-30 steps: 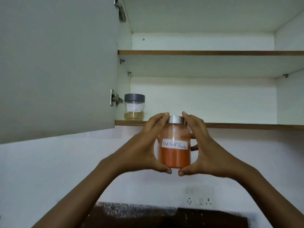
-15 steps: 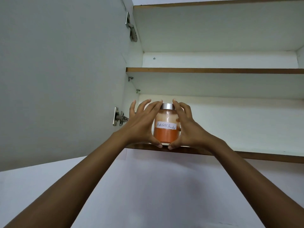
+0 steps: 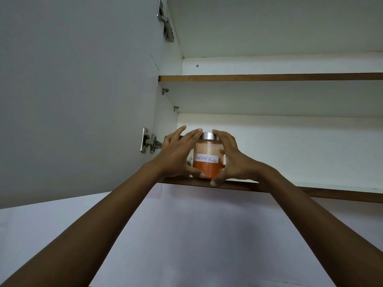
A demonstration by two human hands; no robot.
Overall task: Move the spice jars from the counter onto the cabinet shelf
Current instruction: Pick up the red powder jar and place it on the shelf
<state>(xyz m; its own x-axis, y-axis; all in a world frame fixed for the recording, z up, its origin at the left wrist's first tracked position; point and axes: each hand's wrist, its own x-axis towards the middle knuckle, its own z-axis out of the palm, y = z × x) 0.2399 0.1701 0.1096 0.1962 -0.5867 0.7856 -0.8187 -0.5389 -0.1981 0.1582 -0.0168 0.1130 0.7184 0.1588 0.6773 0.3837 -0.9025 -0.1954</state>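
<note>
Jar (image 3: 207,160) labelled red chilli powder sits at front lip of lower shelf (image 3: 290,188), upright. I have left hand (image 3: 178,156) at its 9 o'clock, right hand (image 3: 232,160) at 3 o'clock, both clamped on it. Release pending; counter out of view, remaining jars unknown. Upper shelf (image 3: 269,77) at 12 o'clock bare; door (image 3: 72,90) open at 9; white wall below.
</note>
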